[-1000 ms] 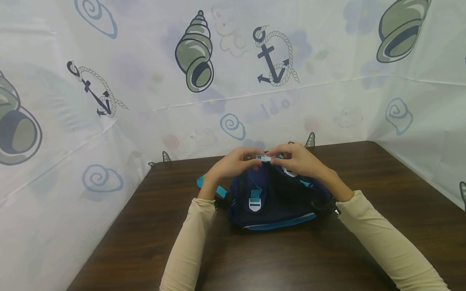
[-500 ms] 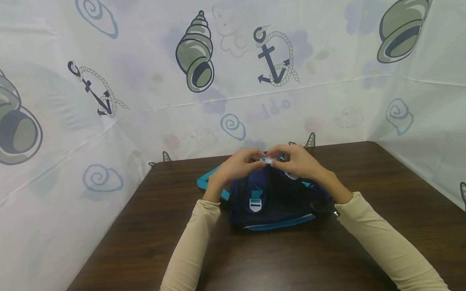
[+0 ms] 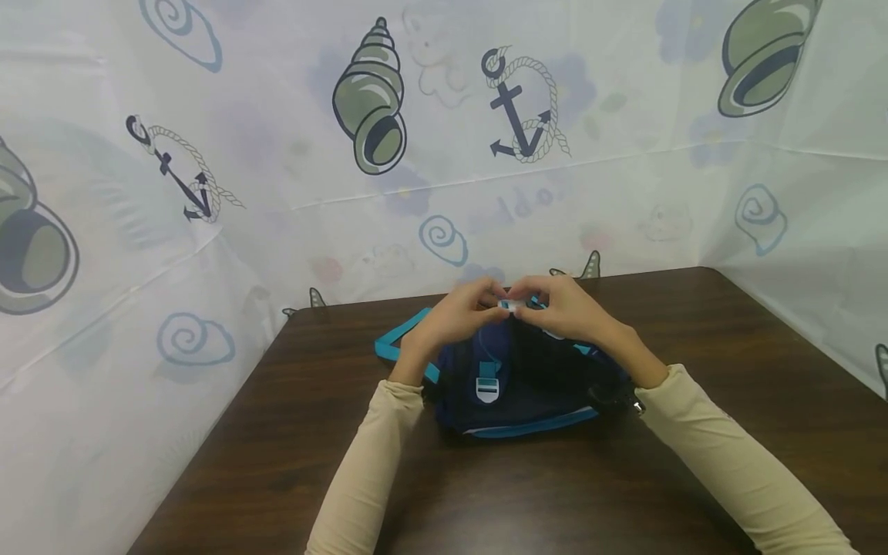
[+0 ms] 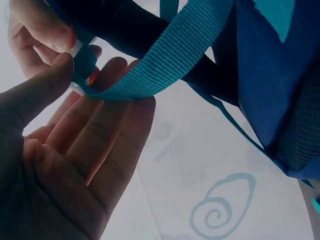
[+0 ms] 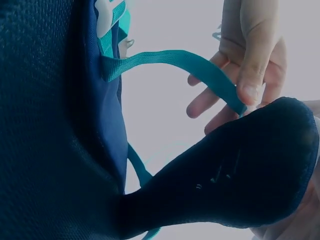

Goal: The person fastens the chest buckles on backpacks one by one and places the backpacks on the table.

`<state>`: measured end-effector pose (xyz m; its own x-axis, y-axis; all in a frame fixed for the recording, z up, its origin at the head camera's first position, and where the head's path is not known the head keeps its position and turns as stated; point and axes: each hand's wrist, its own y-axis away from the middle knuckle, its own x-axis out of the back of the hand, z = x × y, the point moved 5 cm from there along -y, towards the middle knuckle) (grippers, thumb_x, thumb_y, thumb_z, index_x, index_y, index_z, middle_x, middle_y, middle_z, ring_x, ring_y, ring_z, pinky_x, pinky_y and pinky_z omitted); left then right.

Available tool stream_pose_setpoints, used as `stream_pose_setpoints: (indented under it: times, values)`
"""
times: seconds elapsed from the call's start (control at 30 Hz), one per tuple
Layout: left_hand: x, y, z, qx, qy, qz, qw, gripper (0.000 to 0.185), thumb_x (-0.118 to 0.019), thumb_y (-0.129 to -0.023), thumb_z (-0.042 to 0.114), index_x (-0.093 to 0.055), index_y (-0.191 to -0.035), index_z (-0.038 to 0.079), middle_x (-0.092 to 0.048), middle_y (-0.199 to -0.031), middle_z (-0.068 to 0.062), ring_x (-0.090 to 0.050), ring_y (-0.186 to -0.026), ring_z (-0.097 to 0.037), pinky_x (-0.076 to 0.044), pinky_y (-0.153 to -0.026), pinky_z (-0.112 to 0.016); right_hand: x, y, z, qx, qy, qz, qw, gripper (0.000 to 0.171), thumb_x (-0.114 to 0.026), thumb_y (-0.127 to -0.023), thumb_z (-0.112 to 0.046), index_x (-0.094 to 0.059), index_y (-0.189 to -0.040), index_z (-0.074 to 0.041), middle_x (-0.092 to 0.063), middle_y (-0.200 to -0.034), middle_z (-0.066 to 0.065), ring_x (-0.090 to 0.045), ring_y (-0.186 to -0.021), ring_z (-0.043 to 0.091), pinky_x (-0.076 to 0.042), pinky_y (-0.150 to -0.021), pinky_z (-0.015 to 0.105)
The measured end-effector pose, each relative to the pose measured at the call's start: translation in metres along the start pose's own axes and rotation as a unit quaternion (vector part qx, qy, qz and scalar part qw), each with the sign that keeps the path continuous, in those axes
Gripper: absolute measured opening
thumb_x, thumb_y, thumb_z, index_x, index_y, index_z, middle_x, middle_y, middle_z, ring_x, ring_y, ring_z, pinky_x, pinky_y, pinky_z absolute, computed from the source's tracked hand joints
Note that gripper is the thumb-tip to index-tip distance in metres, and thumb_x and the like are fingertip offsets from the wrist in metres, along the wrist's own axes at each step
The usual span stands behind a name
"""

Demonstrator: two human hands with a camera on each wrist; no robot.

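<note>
A dark blue backpack (image 3: 541, 385) with teal trim sits on the table, and both hands meet above its top. Between them is a small white buckle (image 3: 511, 306). My left hand (image 3: 461, 312) pinches the teal strap (image 4: 165, 62) at this buckle with thumb and fingers, its other fingers stretched under the strap in the left wrist view. My right hand (image 3: 572, 312) pinches the buckle from the other side; its thumb shows at the upper left of the left wrist view. In the right wrist view a dark padded shoulder strap (image 5: 225, 175) hides most of the right hand.
Another white buckle (image 3: 487, 390) hangs on the bag's near face. A loose teal webbing loop (image 3: 388, 348) sticks out to the left over the brown table (image 3: 486, 501). A white patterned sheet (image 3: 277, 154) stands behind and along both sides.
Both hands and the buckle have shifted slightly to the right and down. More of the teal loop at the left shows beside the left wrist. The bag stays nearly in place.
</note>
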<state>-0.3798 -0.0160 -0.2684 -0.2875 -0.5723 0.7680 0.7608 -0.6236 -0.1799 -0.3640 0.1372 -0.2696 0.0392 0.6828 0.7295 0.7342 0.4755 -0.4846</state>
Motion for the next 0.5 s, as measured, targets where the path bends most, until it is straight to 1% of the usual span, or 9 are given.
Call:
stream_pose_setpoints:
  times: [0.17, 0.27, 0.37, 0.5]
  values:
    - [-0.002, -0.0009, -0.0035, -0.001, -0.015, -0.009, 0.9998, 0.019, -0.055, -0.088, 0.031, -0.05, -0.103, 0.02, -0.061, -0.107, 0.003, -0.059, -0.096, -0.009, -0.049, -0.082, -0.031, -0.0016, -0.0001, 0.0008, -0.003, 0.009, -0.023, 1.0, 0.022, -0.061, -0.085, -0.025, -0.063, -0.107, -0.019, -0.064, -0.103, -0.006, -0.056, -0.092, 0.014, -0.048, -0.082, 0.038]
    - [-0.003, -0.0002, -0.0053, 0.005, -0.024, -0.016, 0.9996, 0.02, -0.055, -0.088, 0.032, -0.049, -0.103, 0.02, -0.059, -0.11, 0.002, -0.058, -0.099, -0.011, -0.049, -0.081, -0.032, -0.0038, -0.0001, 0.0009, -0.002, 0.016, -0.034, 0.999, 0.02, -0.061, -0.085, -0.025, -0.063, -0.105, -0.02, -0.064, -0.099, -0.009, -0.056, -0.089, 0.011, -0.048, -0.081, 0.036]
    - [-0.0045, 0.0002, -0.0057, 0.005, -0.031, -0.025, 0.9992, 0.021, -0.055, -0.088, 0.032, -0.048, -0.104, 0.019, -0.058, -0.111, 0.001, -0.058, -0.101, -0.012, -0.049, -0.081, -0.032, -0.0061, 0.0, 0.0005, 0.004, 0.019, -0.044, 0.999, 0.017, -0.062, -0.084, -0.025, -0.064, -0.1, -0.022, -0.063, -0.096, -0.01, -0.055, -0.087, 0.009, -0.048, -0.081, 0.037]
    - [-0.0068, 0.0004, -0.0066, 0.01, -0.049, -0.036, 0.9981, 0.021, -0.056, -0.087, 0.032, -0.048, -0.103, 0.02, -0.058, -0.111, 0.002, -0.058, -0.101, -0.011, -0.05, -0.08, -0.03, -0.0086, 0.0006, 0.0012, 0.005, 0.025, -0.056, 0.998, 0.013, -0.062, -0.084, -0.026, -0.065, -0.097, -0.024, -0.063, -0.095, -0.011, -0.056, -0.084, 0.01, -0.049, -0.076, 0.033]
